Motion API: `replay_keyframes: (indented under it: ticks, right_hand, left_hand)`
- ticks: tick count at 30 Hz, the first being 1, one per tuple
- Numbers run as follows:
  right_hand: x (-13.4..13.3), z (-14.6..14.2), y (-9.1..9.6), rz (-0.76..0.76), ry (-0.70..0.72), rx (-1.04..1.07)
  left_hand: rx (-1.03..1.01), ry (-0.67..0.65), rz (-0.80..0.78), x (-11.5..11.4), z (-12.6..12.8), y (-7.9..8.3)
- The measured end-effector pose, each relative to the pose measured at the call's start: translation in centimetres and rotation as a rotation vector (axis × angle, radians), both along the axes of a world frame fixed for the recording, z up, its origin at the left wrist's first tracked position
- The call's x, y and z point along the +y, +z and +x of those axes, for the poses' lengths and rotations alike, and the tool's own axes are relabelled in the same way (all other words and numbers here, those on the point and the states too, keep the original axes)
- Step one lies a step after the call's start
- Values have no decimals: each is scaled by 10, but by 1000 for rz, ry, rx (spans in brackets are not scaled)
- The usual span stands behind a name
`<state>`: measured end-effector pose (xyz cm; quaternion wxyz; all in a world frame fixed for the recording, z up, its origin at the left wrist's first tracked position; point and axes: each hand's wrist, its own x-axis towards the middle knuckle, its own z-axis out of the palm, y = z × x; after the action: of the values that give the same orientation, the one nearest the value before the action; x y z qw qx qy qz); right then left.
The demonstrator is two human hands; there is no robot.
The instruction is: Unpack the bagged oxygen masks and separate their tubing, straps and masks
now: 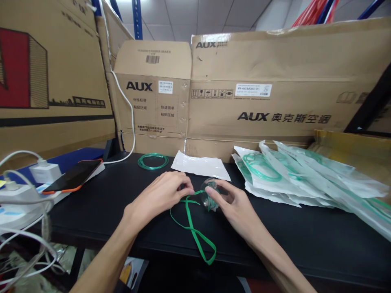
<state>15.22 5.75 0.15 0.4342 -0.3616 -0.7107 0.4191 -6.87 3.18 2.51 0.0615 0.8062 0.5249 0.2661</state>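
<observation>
My right hand (236, 203) is closed around a small clear plastic breathing mask (209, 202), thumb on the near side. A green elastic strap (190, 218) runs from the mask to my left hand (166, 188), whose thumb and fingertips pinch it. The rest of the strap hangs in a long loop toward the table's front edge. Behind my left hand lies a coil of green tubing (139, 163). A white paper sheet (198, 166) is flat on the table beyond both hands.
Several sealed packs (269, 183) with green tubing are piled at the right on the black table (122, 228). At the left are a phone (75, 176), a power strip (18, 203) and white cables. Cardboard boxes (259, 101) wall off the back.
</observation>
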Motion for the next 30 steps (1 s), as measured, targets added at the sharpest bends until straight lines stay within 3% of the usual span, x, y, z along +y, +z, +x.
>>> replay_keyframes:
  ticks: [4, 11, 20, 30]
  right_hand:
    - [1, 4, 2, 66, -74, -1]
    - [-7, -3, 0, -1, 46, -4]
    - [-3, -3, -9, 86, -150, -80]
    - [-7, -7, -9, 147, -58, -110]
  left_hand:
    - [-12, 51, -26, -2, -8, 3]
    - [-24, -45, -26, -2, 11, 0]
    - [18, 21, -32, -2, -6, 2]
    - [2, -17, 22, -3, 10, 3]
